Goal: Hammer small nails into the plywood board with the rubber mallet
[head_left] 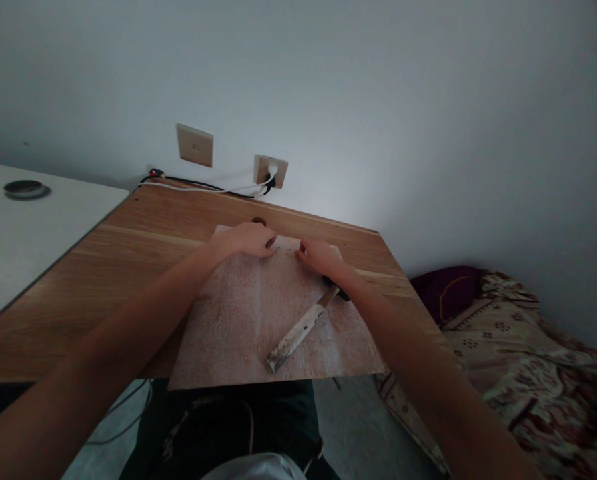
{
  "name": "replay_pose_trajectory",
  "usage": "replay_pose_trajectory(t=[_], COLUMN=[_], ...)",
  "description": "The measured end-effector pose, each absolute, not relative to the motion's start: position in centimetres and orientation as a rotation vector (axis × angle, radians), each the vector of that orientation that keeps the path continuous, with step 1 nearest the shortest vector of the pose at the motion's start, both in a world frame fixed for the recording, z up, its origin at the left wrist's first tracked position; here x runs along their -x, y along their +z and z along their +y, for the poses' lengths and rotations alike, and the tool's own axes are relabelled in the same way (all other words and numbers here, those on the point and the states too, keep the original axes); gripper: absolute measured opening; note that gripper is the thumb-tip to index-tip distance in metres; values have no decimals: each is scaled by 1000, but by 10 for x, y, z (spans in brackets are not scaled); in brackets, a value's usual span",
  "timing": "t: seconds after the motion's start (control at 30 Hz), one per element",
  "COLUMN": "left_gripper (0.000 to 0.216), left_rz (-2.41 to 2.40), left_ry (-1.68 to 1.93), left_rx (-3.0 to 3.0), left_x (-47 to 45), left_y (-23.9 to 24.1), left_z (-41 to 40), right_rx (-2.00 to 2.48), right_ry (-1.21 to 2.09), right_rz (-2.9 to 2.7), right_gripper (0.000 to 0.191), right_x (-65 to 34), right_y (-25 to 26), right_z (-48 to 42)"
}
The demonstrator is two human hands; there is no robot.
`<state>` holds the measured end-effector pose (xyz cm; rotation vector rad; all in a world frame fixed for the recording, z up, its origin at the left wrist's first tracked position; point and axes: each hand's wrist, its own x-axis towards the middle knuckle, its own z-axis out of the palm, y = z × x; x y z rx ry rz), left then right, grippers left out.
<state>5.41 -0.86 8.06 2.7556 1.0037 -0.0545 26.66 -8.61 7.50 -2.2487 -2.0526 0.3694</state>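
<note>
A thin reddish-brown board (248,313) lies on the wooden tabletop, its near edge jutting over the table's front. My left hand (252,238) rests at the board's far edge, fingers curled in with the thumb close to them. Just to its right, my right hand (319,256) is also at the far edge, fingertips pinched together. Anything small between the fingers is too fine to make out. Tiny dark marks show on the board between the hands. A hammer (301,331) with a worn, whitish handle lies slantwise on the board, its dark head partly hidden by my right forearm.
The wooden table (143,233) meets the wall, where a plugged socket (271,171) and cables (203,188) run along the back. A dark round thing (259,221) sits behind my left hand. At left, a white table (38,233) bears a round tin-like object (24,189). Patterned bedding (508,333) lies right.
</note>
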Motion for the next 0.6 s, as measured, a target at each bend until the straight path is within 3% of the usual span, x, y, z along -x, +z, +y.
replay_pose_trajectory(t=[0.13, 0.3, 0.47, 0.6], left_gripper=[23, 20, 27, 27], left_rz=[993, 985, 1064, 1099], left_ry=[0, 37, 56, 281], left_rx=[-2757, -2744, -2741, -2581], left_x=[-52, -51, -53, -59], left_y=[78, 76, 70, 62], left_z=[-6, -1, -2, 3], right_rx=[2133, 1896, 1367, 1290], right_ry=[428, 663, 1356, 1480], right_rz=[-1962, -1726, -1072, -923], right_gripper=[14, 31, 27, 31], right_x=[-268, -278, -276, -267], right_y=[77, 90, 92, 84], right_z=[-78, -66, -69, -71])
